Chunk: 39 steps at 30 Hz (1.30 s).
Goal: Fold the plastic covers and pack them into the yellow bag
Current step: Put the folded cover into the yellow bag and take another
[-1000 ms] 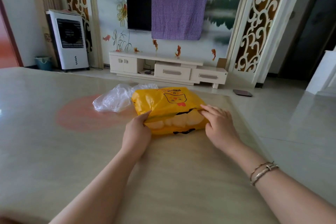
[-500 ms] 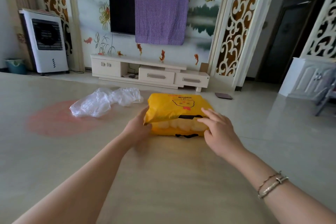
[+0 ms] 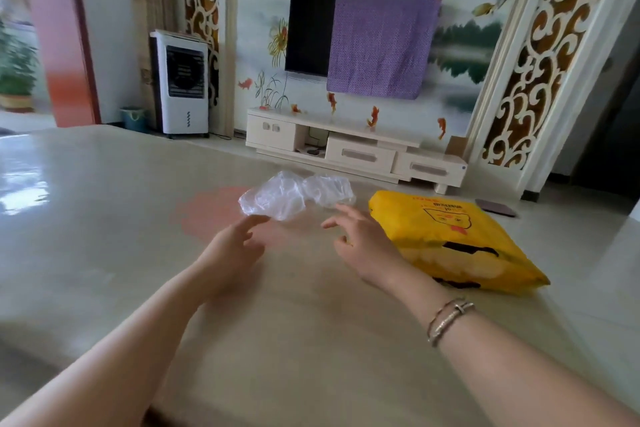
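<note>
You have let go of the yellow bag [image 3: 450,236]; half a second ago both hands were on it. It now lies flat and bulging on the table [image 3: 104,218], unheld. Your right hand [image 3: 363,239], just left of the bag, has fingers spread and holds nothing. Your left hand [image 3: 232,246], further left of the bag, is likewise loose-fingered and empty, its fingertip at the near edge of the crumpled plastic covers [image 3: 294,194], which lie beyond and left of the bag. Judgement: both hands are going for the remaining covers, which are not yet folded or packed.
</note>
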Each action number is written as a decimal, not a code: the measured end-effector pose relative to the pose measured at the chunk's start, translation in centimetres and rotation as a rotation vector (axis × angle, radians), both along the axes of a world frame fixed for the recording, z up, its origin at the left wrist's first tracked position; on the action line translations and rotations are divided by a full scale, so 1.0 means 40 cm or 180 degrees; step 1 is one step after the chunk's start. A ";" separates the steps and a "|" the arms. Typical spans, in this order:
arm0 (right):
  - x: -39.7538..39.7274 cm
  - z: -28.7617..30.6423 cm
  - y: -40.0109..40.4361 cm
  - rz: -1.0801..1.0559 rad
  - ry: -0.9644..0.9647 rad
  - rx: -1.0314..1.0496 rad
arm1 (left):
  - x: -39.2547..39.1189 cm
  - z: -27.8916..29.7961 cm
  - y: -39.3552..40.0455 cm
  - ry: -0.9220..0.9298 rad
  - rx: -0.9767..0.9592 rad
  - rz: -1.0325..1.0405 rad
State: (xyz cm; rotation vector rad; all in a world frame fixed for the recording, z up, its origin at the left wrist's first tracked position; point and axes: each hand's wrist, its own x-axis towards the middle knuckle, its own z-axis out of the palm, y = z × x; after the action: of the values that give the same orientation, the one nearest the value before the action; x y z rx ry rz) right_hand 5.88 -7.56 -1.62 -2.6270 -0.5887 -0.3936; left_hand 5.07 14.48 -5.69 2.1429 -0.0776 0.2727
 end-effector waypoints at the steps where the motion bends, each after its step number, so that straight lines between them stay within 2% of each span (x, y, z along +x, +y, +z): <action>1: 0.020 -0.007 0.032 0.0057 0.0094 0.0072 | -0.002 -0.005 0.009 -0.0053 -0.0065 0.0082; 5: 0.112 -0.040 0.141 0.0165 0.0372 0.0199 | 0.009 -0.021 0.034 -0.0359 -0.0290 0.0329; 9: 0.187 -0.072 0.201 0.0148 0.0575 -0.0345 | 0.027 -0.030 0.060 -0.0443 -0.0644 0.0422; 11: 0.191 -0.078 0.211 0.0148 0.0593 -0.0269 | 0.029 -0.031 0.067 -0.0481 -0.0692 0.0410; 13: 0.179 -0.077 0.207 0.0186 0.0549 0.0211 | 0.026 -0.029 0.067 -0.0550 -0.0666 0.0395; 20: 0.064 -0.034 0.117 0.0387 0.0892 0.2558 | 0.009 0.000 0.010 -0.0970 -0.0776 0.0712; 22: 0.039 -0.025 0.089 0.0357 0.1011 0.3034 | 0.013 0.017 -0.016 -0.0899 -0.0813 0.0849; 25: 0.018 -0.035 0.054 0.0210 0.1155 0.3275 | 0.027 0.039 -0.054 -0.0380 -0.0948 0.0727; 28: 0.016 -0.049 0.038 0.0048 0.1213 0.3256 | 0.042 0.032 -0.071 0.0086 -0.0610 0.0251; 32: 0.018 -0.039 0.023 0.0136 0.1097 0.3460 | 0.028 0.018 -0.084 0.0200 -0.0253 -0.0071; 36: 0.000 -0.039 0.034 0.0480 0.1192 0.3581 | -0.010 0.032 -0.100 0.0403 -0.1178 -0.0479; 39: -0.015 -0.026 0.043 0.0826 0.1525 0.4234 | -0.033 0.038 -0.112 0.0280 -0.1549 -0.0304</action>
State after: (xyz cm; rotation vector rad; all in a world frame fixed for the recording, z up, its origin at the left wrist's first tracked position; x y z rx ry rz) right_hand 5.26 -5.86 -2.68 -1.2661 -0.2995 -0.0074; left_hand 3.74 10.00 -4.15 1.6593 -0.0556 0.1240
